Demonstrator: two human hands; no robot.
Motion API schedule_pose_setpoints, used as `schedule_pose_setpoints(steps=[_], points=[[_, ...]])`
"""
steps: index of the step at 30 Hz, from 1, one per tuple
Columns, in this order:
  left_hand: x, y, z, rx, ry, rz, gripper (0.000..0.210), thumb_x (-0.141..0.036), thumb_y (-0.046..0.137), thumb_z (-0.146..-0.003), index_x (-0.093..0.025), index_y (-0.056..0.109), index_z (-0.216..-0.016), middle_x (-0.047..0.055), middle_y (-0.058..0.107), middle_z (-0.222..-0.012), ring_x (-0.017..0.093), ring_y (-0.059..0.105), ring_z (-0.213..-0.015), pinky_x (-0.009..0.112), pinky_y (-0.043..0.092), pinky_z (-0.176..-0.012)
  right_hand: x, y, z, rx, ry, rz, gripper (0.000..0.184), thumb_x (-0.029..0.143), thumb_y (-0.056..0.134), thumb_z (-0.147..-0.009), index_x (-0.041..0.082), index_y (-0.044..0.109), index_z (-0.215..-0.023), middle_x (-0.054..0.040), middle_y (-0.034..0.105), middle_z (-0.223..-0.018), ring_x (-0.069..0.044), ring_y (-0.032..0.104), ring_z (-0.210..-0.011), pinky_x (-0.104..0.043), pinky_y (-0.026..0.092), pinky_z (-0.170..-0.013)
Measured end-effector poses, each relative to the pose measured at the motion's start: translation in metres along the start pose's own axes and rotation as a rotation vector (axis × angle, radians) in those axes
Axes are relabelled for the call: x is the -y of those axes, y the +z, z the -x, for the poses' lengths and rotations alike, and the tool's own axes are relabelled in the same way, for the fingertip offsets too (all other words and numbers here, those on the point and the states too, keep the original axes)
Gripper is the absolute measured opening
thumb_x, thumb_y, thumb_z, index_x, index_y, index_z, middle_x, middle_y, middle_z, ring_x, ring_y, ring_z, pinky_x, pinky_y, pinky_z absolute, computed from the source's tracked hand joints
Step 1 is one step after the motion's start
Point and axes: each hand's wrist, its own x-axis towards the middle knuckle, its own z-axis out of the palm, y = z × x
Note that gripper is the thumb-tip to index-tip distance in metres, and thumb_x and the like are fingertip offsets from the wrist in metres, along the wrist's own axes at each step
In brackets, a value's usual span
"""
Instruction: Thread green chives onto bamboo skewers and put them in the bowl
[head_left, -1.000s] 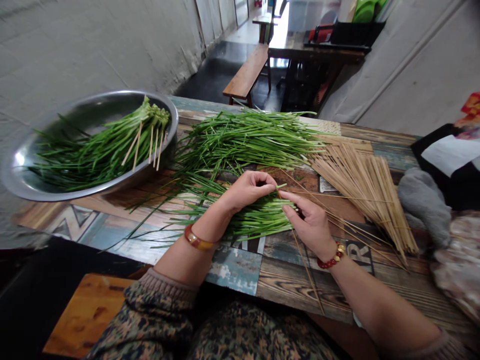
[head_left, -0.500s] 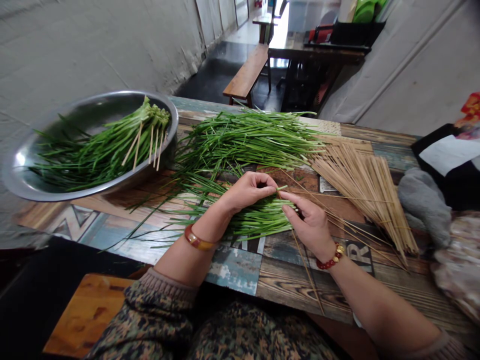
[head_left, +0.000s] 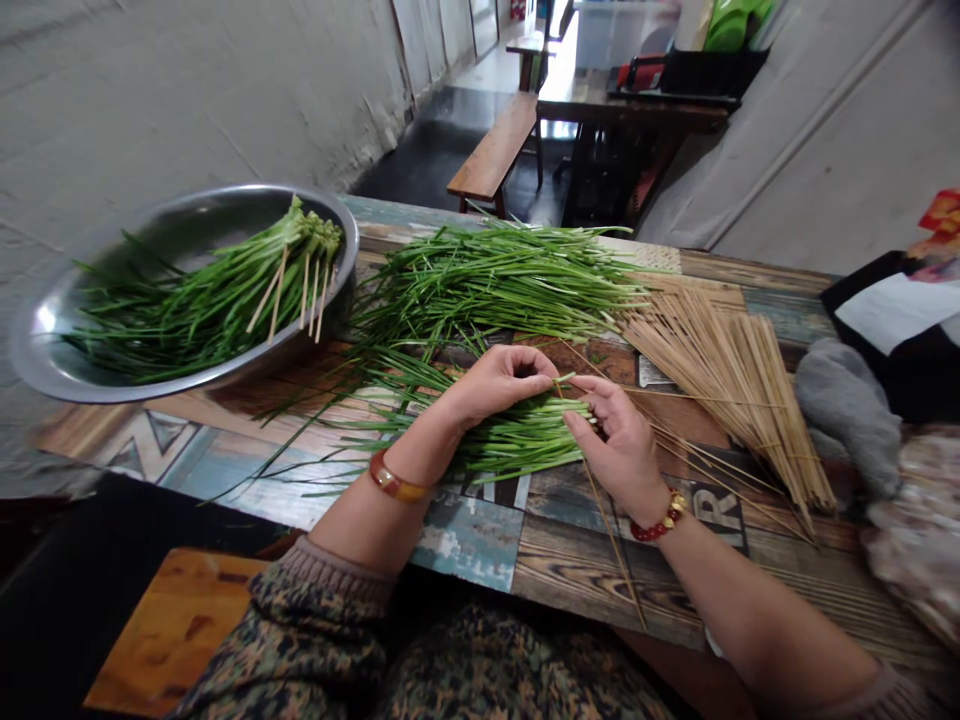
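My left hand (head_left: 499,385) had its thumb and fingertips pinched together on a single green stalk (head_left: 565,378), whose pale cut end stuck out past my fingers toward the right. That stalk was held just above the near bundle (head_left: 525,440) of greens, which lay on the patterned wooden table (head_left: 570,560) beneath my hands with its leaves trailing left. My right hand (head_left: 619,435) was curled at the pale ends of that bundle, forefinger reaching close to the stalk's tip and thumb lower down by the stems; I could not tell whether it gripped anything. Beyond my hands, a larger pile of greens (head_left: 502,280) lay across the table, its pale ends pointing right to the fanned skewers (head_left: 727,380). A couple of loose skewers (head_left: 615,545) slanted toward the table's near edge, just left of my right wrist. Over on the left stood the metal basin (head_left: 52,325), holding more greens (head_left: 202,300) with stick ends (head_left: 277,295) poking out near their pale ends. To the right of the fan, a grey plastic bag (head_left: 847,400) sat beside a clear bag (head_left: 915,520), its contents blurred.
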Motion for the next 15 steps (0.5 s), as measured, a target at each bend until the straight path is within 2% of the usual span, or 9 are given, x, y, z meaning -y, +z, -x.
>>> schedule_pose_setpoints(steps=[9,15], points=[[0.0048,-0.001,-0.001,-0.028,0.074,-0.184,0.019,-0.027,0.063,-0.077,-0.01,0.069,-0.072,0.004,0.067,-0.071,0.012,0.056,-0.067,0.022,0.044,-0.065,0.0044,-0.0016,0.0007,-0.012,0.012,0.086,0.055,0.029,0.059,-0.086,0.023,0.043,-0.139,-0.001,0.066,-0.08,-0.017,0.063,-0.073,-0.033,0.053,-0.073],[0.0025,0.0002,-0.0003,-0.019,0.095,-0.161,0.015,-0.024,0.064,-0.076,-0.011,0.068,-0.07,0.003,0.067,-0.07,0.011,0.057,-0.067,0.022,0.043,-0.066,0.0042,-0.0015,0.001,0.012,-0.001,0.098,0.052,0.029,0.057,-0.088,0.025,0.046,-0.138,-0.0003,0.064,-0.081,-0.016,0.062,-0.075,-0.031,0.052,-0.075]])
